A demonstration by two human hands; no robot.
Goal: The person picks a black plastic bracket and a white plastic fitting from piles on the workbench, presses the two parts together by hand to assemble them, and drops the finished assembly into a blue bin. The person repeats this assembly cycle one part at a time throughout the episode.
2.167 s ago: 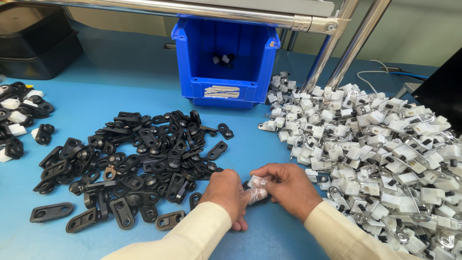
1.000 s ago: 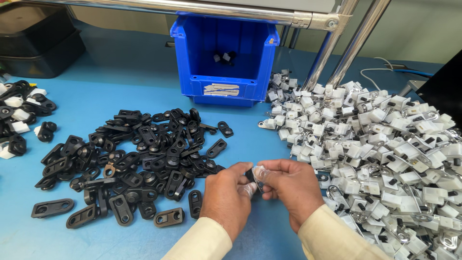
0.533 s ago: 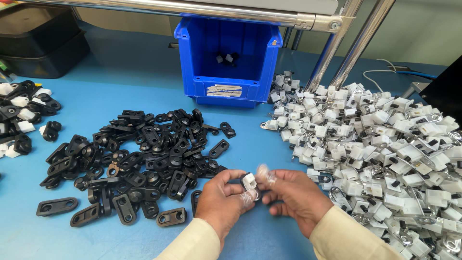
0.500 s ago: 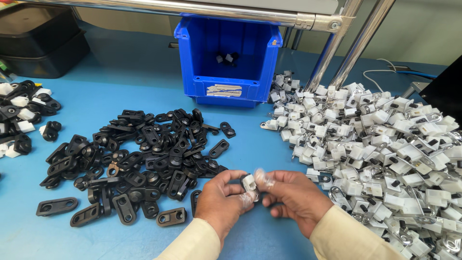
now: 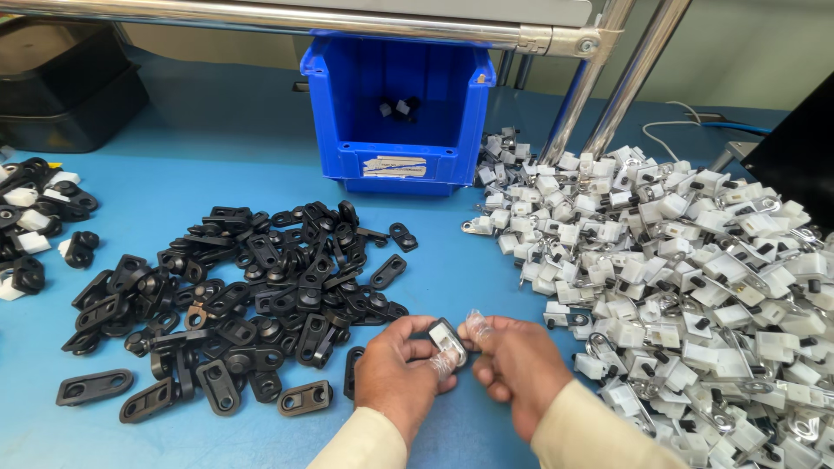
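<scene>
At upper centre, a blue bin [image 5: 395, 122] holds a few small pieces and carries a pale label [image 5: 388, 166] on its front. At bottom centre, the left hand [image 5: 401, 375] pinches a small black-and-white part [image 5: 446, 340]; the right hand [image 5: 514, 369], fingers curled, touches it.

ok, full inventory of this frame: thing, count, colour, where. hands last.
black flat parts: big loose pile, black, table centre-left
white clip parts: big loose pile, white with metal bits, table right
mixed parts: small pile, black and white, left edge
bin: one, blue, back centre, a few small pieces inside
trays: dark, stacked, back left; count unclear
rail: silver tube with two slanted legs, across the top
cable: one, white, back right
table: one, blue
small part: one, black and white, between both hands
left hand: fingers on the small part
right hand: fingers on the small part, clear finger covers
</scene>
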